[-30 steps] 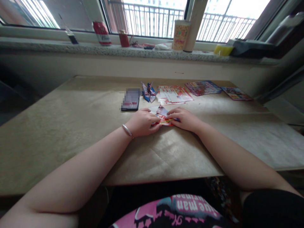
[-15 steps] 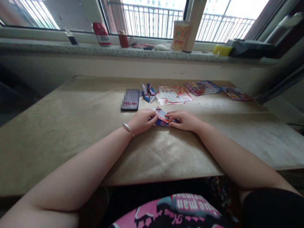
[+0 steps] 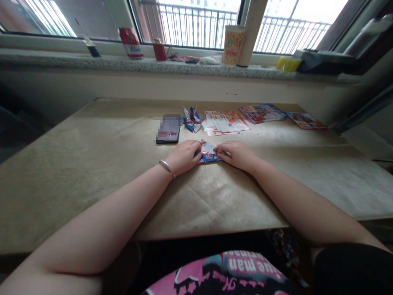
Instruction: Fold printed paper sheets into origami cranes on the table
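A small folded sheet of glossy paper, white above with a blue printed band along its near edge (image 3: 209,155), is being held flat on the broad beige-covered table (image 3: 92,164), in the middle, just in front of the wearer. Its left end is being covered by the left hand (image 3: 185,155), whose fingers are being kept bent and close together, with the thumb being set along the near edge; the paper seems to be being pinched between them, though the undersides of the fingertips are being hidden. The right end is being held likewise by the right hand (image 3: 237,155), with its fingers being curled close together and its thumb being laid near the blue band. Both ends are probably being held so that the paper is being kept from slipping or springing open.

The forearms are being rested on the table, presumably for steadiness, and a silver bangle (image 3: 166,165) is being worn on the left wrist. Beyond the hands, a dark rectangular device resembling a phone (image 3: 168,133), a pointed blue-and-white folded paper piece (image 3: 192,121) and a fanned pile of white-and-red printed sheets (image 3: 225,124) are being kept within reach, perhaps so that working room is being left in front.
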`<state>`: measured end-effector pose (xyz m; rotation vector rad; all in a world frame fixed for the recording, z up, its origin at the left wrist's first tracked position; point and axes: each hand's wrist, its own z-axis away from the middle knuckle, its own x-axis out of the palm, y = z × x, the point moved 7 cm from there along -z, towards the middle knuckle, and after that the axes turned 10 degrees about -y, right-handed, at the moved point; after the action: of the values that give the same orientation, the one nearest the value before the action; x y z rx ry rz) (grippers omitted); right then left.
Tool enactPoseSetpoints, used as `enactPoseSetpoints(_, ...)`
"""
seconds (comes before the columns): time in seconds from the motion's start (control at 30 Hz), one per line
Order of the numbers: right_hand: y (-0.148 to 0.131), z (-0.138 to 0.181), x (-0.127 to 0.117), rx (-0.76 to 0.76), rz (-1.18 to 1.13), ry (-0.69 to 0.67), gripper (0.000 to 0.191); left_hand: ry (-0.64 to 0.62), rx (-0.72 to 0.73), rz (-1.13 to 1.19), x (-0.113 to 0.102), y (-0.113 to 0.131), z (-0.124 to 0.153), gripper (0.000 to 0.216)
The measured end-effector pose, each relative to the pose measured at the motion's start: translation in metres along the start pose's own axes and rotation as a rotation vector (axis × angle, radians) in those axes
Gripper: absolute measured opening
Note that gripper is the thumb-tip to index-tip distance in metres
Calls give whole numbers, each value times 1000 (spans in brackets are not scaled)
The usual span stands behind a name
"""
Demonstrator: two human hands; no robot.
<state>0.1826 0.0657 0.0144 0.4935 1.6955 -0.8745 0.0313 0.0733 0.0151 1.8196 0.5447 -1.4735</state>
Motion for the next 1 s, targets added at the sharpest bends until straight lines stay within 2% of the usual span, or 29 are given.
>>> enactPoseSetpoints(0.1, -4, 0, -3, 46, 107, 12, 17, -6, -17, -50, -1, 0, 0, 18)
enactPoseSetpoints(0.33, -19, 4, -3, -124, 109, -40, 21, 26, -53, -100, -3, -2, 2, 17)
enactPoseSetpoints(0.57, -18, 3, 0, -134, 119, -55, 24, 28, -60, -76, -4, -4, 2, 15)
enactPoseSetpoints(0.77, -20, 4, -1, -64, 194, -52, 23, 30, -61, -87, -5, -4, 2, 16)
enactPoseSetpoints(1.0, -13, 2, -3, 18, 296, -23, 29, 17, -31, -128, -6, -2, 4, 31)
